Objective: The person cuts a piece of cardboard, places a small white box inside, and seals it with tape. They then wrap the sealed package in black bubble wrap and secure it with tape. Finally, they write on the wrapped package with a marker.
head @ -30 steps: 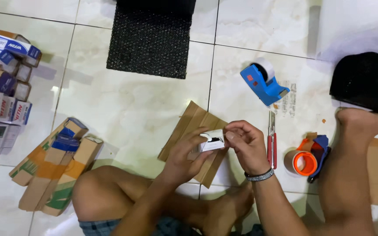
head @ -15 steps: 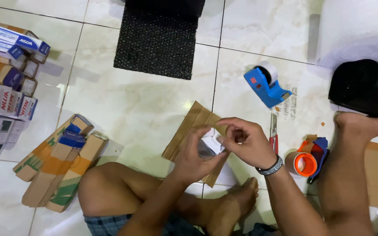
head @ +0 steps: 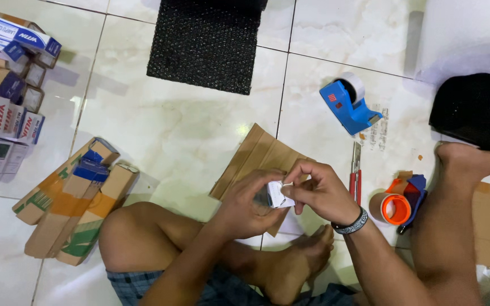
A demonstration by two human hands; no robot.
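- Compared with a second ago, the hands have pulled in a bit closer to the body and the little box has turned; the view has shifted slightly too, nothing else on the floor looks disturbed.
- From where I'm watching, the left hand [head: 250, 207] is curled around a small white box [head: 278, 194], cupping it from below and behind, fingers closed on it.
- The right hand [head: 319, 190] is pinched shut on the box's upper right edge, thumb and forefinger together on what looks like a flap or strip; too small to tell which.
- The box sits right between both hands, above the piece of cardboard [head: 259, 156] and just ahead of the crossed feet. Its long axis runs roughly left to right, tilted a little. Both hands touch it; the left carries it, the right only nips the edge.
- Materials: the box is smooth, white, printed card with crisp corners; the cardboard is flat, brown, ribbed and matte; the floor tiles [head: 188, 124] are glossy and marbled.
- Right of the hands: a red cutter [head: 355, 175] lying lengthwise away from me, an orange tape roll [head: 395, 208], and further up a blue tape dispenser [head: 347, 102].
- Off to the left, long taped cardboard parcels [head: 75, 198] and stacked boxes [head: 4, 85]; a black bumpy mat [head: 208, 48] up top.
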